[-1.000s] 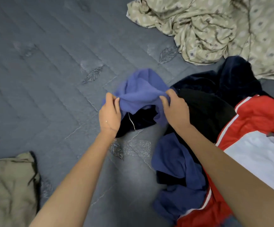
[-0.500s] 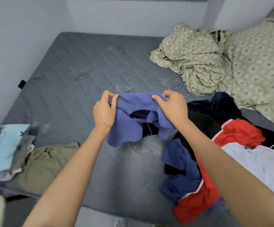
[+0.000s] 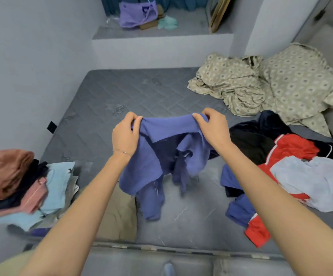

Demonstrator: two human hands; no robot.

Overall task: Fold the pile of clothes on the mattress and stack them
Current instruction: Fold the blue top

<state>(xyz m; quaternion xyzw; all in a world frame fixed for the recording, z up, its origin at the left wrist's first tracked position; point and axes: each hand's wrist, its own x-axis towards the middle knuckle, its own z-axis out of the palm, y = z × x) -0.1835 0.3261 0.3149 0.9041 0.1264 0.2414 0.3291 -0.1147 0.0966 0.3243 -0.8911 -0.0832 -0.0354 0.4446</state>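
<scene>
Head view: the fingers (image 3: 132, 116) of the left hand (image 3: 124, 134) were curled and pinching the top edge of a blue garment (image 3: 157, 160) between thumb and fingertips. The right hand (image 3: 213, 128) did the same at the other end of that edge, its fingers (image 3: 201, 116) bunching the cloth. The edge was stretched nearly level between the two hands. Below it the garment hung loose and crumpled, held up in the air above the grey quilted mattress (image 3: 121, 96); whether its lowest folds touched the mattress could not be told. A thin bracelet (image 3: 121, 151) sat on the left wrist.

To the right of the garment lay the pile of unfolded clothes (image 3: 281, 156) on the mattress – a black piece (image 3: 251, 142), a red-and-white one (image 3: 295, 147), a pale grey one (image 3: 320, 182) over it, and a dark blue piece (image 3: 239, 210) at the near edge. To the left, at the near corner of the mattress, sat a stack of folded clothes (image 3: 48, 188), topped by a rust-coloured item (image 3: 4, 170) and partly blurred. A khaki garment (image 3: 119, 216) lay flat just beside the stack, under the left forearm.

Farther back on the right a beige patterned sheet (image 3: 271, 86) was heaped in a rumpled mass. Beyond the mattress a raised ledge (image 3: 181, 30) carried a purple cloth (image 3: 135, 14).
</scene>
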